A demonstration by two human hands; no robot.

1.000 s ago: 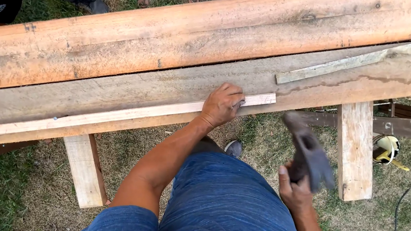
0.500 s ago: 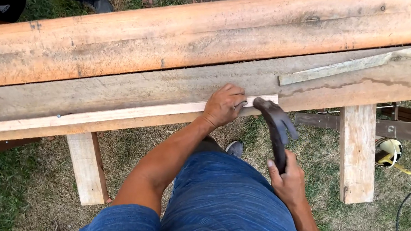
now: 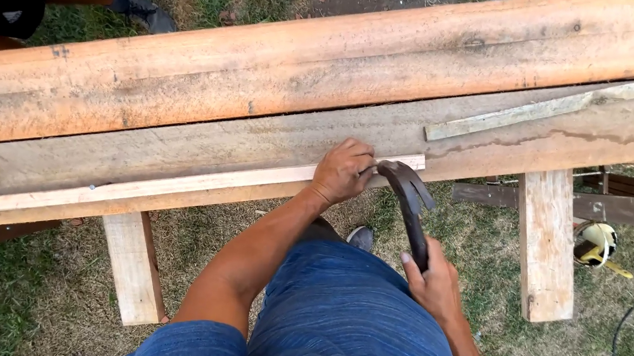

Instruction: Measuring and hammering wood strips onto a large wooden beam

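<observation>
Your left hand (image 3: 342,171) presses its closed fingers down on the right end of the thin pale wooden strip (image 3: 180,186), pinching something too small to identify at that spot. The strip lies on the wide grey weathered plank (image 3: 260,139), its long axis running left to right. Your right hand (image 3: 435,284) has its fingers wrapped around the dark metal claw hammer (image 3: 409,200), whose head sits just right of the left fingers, touching the strip's end.

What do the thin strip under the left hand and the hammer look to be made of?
Thin strip: pale, clean sawn wood, apparently unfinished, with straight grain and a fresh colour. Hammer: dark, dull head, likely steel; the handle looks dark too, material unclear under the right hand.
</observation>
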